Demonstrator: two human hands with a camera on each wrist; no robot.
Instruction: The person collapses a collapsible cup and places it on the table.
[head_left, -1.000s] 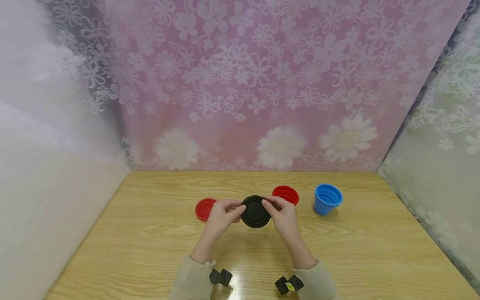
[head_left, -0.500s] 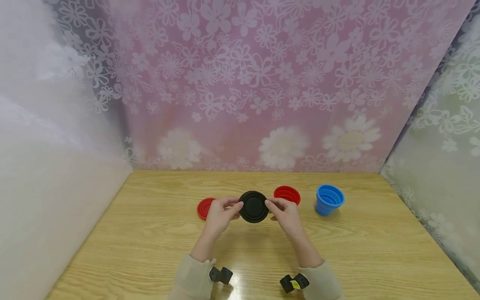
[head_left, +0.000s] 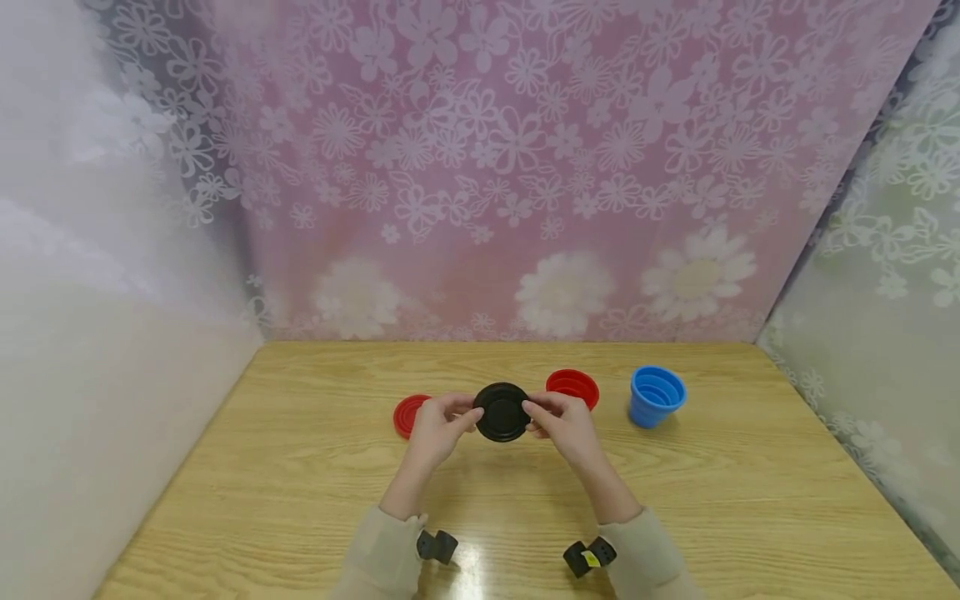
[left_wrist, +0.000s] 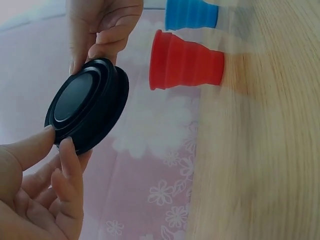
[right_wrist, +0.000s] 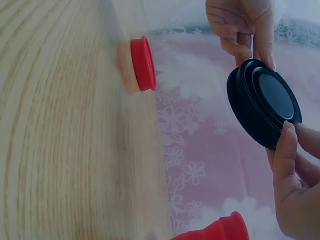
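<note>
A black collapsible cup [head_left: 502, 413], folded flat into a ringed disc, is held up above the table between both hands. My left hand [head_left: 438, 429] pinches its left edge between thumb and fingers. On the opposite edge, my right hand [head_left: 567, 427] pinches it the same way. In the left wrist view the black cup [left_wrist: 82, 105] is tilted, its flat round base and stepped rings showing. The right wrist view has the same cup [right_wrist: 265, 102] gripped at two opposite sides of its rim.
A flattened red collapsible cup [head_left: 407, 414] lies beyond my left hand, partly hidden by it. Behind my right hand stands an expanded red cup [head_left: 573, 386], with an expanded blue cup [head_left: 655, 398] to its right. A floral curtain [head_left: 480, 208] backs the wooden table [head_left: 300, 483].
The black cup has moved slightly up and to the left, and its face has tilted a little. Both hands keep their pinch on its edges.
</note>
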